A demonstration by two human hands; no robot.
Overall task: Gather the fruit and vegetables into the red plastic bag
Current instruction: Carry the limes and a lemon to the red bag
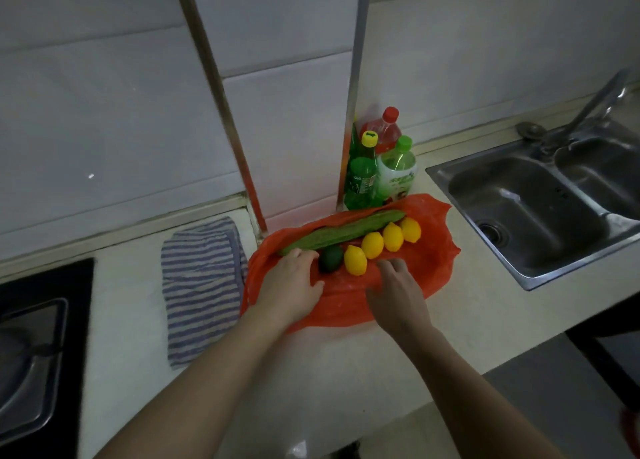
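Note:
A red plastic bag lies spread flat on the pale counter, near the wall corner. On top of it lie a long green cucumber, a dark green avocado and a diagonal row of several yellow lemons. My left hand rests flat on the bag's left part, its fingertips touching the cucumber's near end beside the avocado. My right hand sits on the bag's front part just below the nearest lemon, fingers curled down into the wrinkled plastic.
Several plastic bottles stand in the corner right behind the bag. A blue-striped cloth lies to the left, and beyond it a black stove. A steel double sink with its faucet is to the right.

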